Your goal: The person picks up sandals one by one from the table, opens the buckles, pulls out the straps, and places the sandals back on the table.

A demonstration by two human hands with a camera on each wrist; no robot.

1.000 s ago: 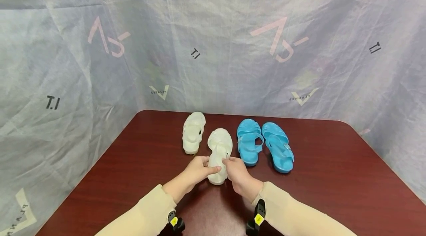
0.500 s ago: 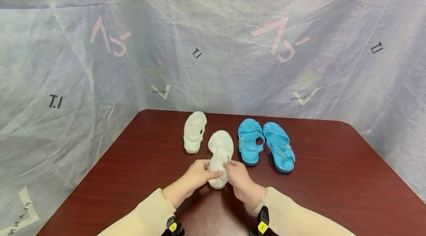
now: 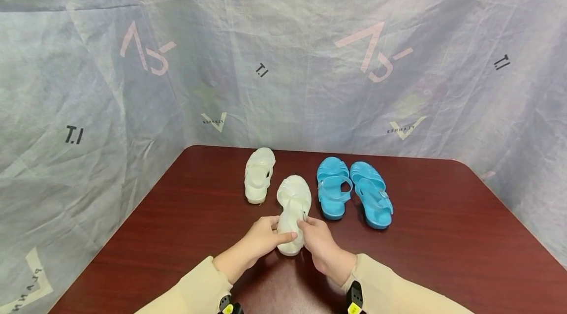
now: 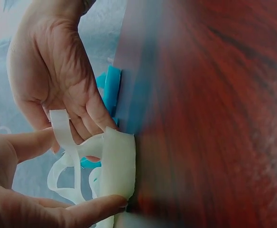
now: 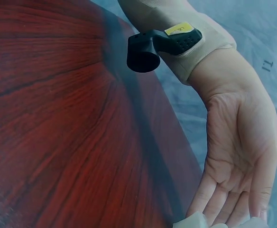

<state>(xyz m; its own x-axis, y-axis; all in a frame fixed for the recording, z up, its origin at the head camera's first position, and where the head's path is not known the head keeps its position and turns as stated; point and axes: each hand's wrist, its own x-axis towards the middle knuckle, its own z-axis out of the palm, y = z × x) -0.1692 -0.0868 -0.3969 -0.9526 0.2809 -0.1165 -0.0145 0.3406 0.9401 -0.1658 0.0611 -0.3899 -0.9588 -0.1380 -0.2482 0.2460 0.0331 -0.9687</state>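
Observation:
A white sandal [image 3: 293, 205] lies toe away from me at the middle of the table, with a hand on either side of its heel. My left hand [image 3: 260, 236] holds its left edge, thumb laid over the strap. From the other side my right hand [image 3: 321, 245] grips it, thumb at the strap near the small buckle. The left wrist view shows the thick heel [image 4: 119, 164] close to the table, with a left fingertip pressed on its corner. Most of the fingers of both hands are hidden beside the sandal in the head view.
Behind and left lies the other white sandal [image 3: 259, 176]. Two blue sandals [image 3: 332, 188] rest side by side to the right. The dark red table [image 3: 443, 235] meets a printed grey cloth [image 3: 301, 82] hung along its back and sides.
Both hands have drawn the white sandal a little toward me, away from the other white one. Their hold on it looks the same; the other sandals stay put.

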